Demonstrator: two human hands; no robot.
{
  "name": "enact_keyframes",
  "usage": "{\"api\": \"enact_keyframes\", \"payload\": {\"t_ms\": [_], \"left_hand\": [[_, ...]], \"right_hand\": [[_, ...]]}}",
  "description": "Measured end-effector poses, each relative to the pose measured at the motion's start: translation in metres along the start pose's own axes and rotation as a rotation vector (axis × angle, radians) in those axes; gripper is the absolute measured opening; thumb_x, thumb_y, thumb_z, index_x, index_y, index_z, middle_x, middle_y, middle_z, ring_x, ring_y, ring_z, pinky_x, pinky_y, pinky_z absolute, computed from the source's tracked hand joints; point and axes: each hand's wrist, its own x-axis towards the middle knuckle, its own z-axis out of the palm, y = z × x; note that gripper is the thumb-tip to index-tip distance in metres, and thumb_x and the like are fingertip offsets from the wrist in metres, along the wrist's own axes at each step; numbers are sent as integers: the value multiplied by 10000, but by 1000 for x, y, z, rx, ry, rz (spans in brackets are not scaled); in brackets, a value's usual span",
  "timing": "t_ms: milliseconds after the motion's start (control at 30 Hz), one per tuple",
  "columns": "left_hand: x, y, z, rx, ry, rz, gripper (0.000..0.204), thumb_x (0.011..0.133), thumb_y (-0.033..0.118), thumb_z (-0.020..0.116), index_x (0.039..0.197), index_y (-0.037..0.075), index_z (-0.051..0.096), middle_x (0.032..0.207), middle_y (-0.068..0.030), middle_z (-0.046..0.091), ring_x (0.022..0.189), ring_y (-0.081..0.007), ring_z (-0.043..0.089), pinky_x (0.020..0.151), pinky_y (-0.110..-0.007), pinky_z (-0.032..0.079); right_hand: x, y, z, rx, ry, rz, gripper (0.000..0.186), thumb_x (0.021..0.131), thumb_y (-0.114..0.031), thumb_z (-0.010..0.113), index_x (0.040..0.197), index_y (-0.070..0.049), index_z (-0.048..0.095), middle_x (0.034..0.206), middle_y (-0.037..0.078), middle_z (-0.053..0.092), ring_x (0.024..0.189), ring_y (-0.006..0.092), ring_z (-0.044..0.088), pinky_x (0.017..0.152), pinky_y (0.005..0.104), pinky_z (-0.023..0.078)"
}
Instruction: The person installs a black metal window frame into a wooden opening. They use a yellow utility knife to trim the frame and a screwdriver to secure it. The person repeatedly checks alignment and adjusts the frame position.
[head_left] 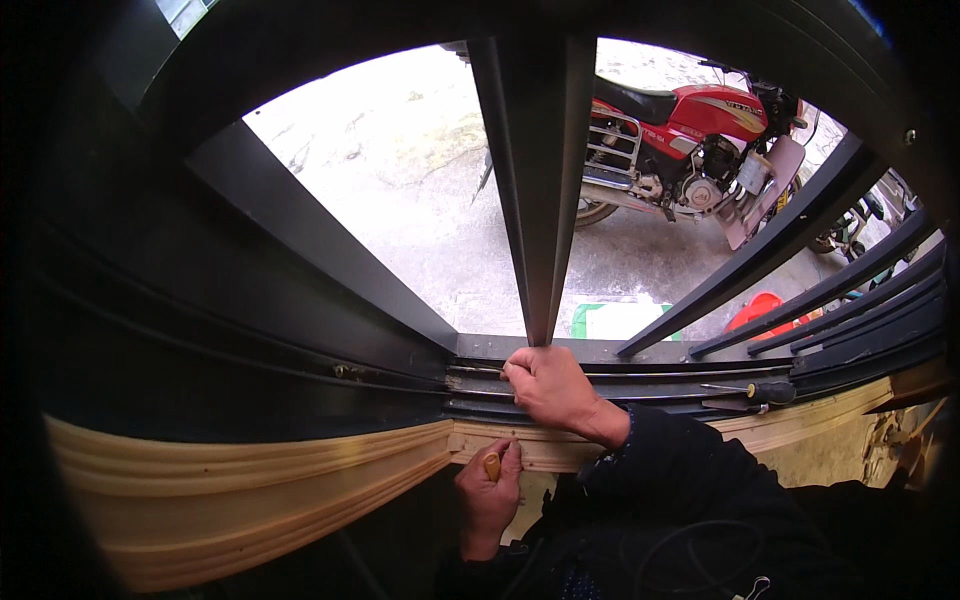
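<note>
My right hand [555, 390] reaches over the dark metal window track [650, 402], thumb and fingertips pinched together close to its left end. Whatever is between those fingertips is too small to make out. Lower down, my left hand [487, 500] is closed around a small tool with a yellow handle [492, 465]; the handle's end shows between thumb and fingers, its other end is hidden. That hand's thumb touches the light wooden trim [545, 447] below the track. Farther right, a screwdriver [768, 392] with a black and yellow handle lies on the track beside a flat-bladed tool [735, 405].
Dark vertical bars [535, 200] stand just beyond the track. A dark frame panel [250, 300] with wooden moulding [250, 490] closes in the left side. Outside are a red motorcycle [690, 130], a red basin [765, 312] and a green-and-white flat object [620, 320] on the ground.
</note>
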Motion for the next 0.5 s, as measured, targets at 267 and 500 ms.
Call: {"api": "enact_keyframes", "payload": {"t_ms": [267, 500], "left_hand": [[0, 9, 0, -49, -13, -60, 196, 1002, 135, 687, 1092, -35, 727, 746, -20, 663, 498, -59, 550, 443, -231, 423], [0, 8, -1, -50, -23, -60, 202, 1005, 141, 684, 1095, -35, 724, 742, -19, 659, 490, -58, 545, 436, -232, 415]], "right_hand": [[0, -3, 2, 115, -61, 72, 299, 977, -181, 539, 949, 66, 706, 619, 50, 639, 562, 105, 616, 543, 279, 485], [-6, -15, -7, 239, -98, 194, 310, 1001, -207, 553, 963, 58, 709, 633, 45, 640, 559, 111, 605, 545, 288, 477]]}}
